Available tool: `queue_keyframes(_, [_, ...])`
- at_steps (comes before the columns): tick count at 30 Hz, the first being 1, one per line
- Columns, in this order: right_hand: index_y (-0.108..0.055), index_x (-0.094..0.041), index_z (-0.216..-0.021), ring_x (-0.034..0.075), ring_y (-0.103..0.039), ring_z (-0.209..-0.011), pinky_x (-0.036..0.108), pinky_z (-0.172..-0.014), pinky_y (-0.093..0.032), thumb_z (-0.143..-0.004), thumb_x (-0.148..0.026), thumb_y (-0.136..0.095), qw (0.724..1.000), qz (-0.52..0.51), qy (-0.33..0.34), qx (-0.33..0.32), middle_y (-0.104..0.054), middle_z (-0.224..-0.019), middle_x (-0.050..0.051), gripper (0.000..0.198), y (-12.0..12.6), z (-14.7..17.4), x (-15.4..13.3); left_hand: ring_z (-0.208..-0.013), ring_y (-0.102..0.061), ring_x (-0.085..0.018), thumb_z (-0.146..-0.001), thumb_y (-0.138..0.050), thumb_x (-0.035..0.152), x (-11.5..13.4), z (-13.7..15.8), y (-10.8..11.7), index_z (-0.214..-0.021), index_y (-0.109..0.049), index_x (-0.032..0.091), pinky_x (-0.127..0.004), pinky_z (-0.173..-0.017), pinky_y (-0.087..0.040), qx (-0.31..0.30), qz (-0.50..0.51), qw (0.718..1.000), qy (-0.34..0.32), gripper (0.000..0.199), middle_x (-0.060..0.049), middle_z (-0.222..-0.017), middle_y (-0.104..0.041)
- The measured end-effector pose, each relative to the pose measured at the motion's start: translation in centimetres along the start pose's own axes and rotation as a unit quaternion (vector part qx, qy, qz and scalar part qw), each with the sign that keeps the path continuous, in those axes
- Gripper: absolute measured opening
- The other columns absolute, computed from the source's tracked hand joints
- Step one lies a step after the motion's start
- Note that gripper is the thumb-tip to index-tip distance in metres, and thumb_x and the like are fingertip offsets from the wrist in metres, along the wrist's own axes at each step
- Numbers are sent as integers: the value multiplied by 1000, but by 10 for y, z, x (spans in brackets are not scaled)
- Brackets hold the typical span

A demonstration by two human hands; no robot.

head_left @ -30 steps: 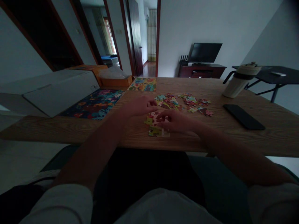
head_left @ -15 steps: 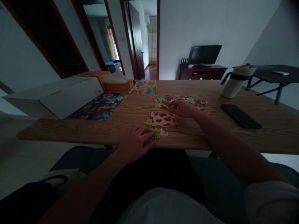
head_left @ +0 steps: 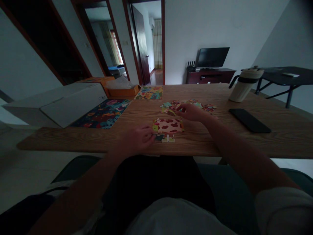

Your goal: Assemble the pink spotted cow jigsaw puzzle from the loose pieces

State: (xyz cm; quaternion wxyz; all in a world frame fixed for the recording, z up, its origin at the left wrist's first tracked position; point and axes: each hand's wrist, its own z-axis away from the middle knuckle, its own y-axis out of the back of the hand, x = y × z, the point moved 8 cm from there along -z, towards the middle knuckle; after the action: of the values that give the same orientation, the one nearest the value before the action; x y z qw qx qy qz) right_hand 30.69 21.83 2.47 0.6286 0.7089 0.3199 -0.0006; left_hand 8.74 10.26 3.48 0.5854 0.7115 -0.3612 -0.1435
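Observation:
My left hand [head_left: 140, 138] is near the table's front edge, slightly blurred. Its thumb and fingers pinch the edge of a dark-looking puzzle piece [head_left: 159, 137]. Touching or close beside that lies a pale green and white puzzle piece [head_left: 168, 139]. Just beyond is a joined section of puzzle [head_left: 169, 125], pink with dark red patches and yellow-green at the sides. My right hand [head_left: 190, 112] rests at the heap of loose puzzle pieces [head_left: 174, 104], fingers curled together; whatever is under its fingertips is hidden. A brown piece [head_left: 171, 112] lies just left of those fingertips.
A black phone-like slab [head_left: 249, 120] and a cream jug [head_left: 245, 85] stand to the right. On the left are a white box [head_left: 73, 104], a dark blue picture sheet [head_left: 105, 112], an orange tray [head_left: 123, 91] and a colourful picture card [head_left: 149, 92].
My left hand has drawn slightly back and up, its fingers now closed on a piece that looks dark where green showed before. My right hand stays at the heap.

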Motion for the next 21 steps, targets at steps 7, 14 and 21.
queue_keyframes(7, [-75,-23,-120,19,-65,-76,28,-66,-44,-86,-53,-68,988,19,15,-154,-74,-90,7,46,-37,3,-2,-77,-64,-16,-89,-59,35,-64,-124,15,-110,-76,20,-26,-73,-48,-38,34,999,7,31,-3,-93,-76])
queue_keyframes(14, [-75,-24,-120,17,-63,-73,27,-64,-43,-87,-45,-66,986,8,47,-158,-74,-92,6,40,-39,9,-22,-77,-66,-16,-78,-60,28,-101,-133,-35,-109,-77,23,-24,-69,-47,-97,99,989,49,36,0,-94,-77])
queue_keyframes(21, [-75,-26,-121,17,-62,-70,27,-62,-42,-87,-46,-66,984,-14,53,-167,-74,-91,5,40,-41,15,-35,-87,-68,-17,-86,-62,37,-100,-126,-50,-112,-73,17,-27,-79,-50,-112,145,983,26,35,-7,-106,-76])
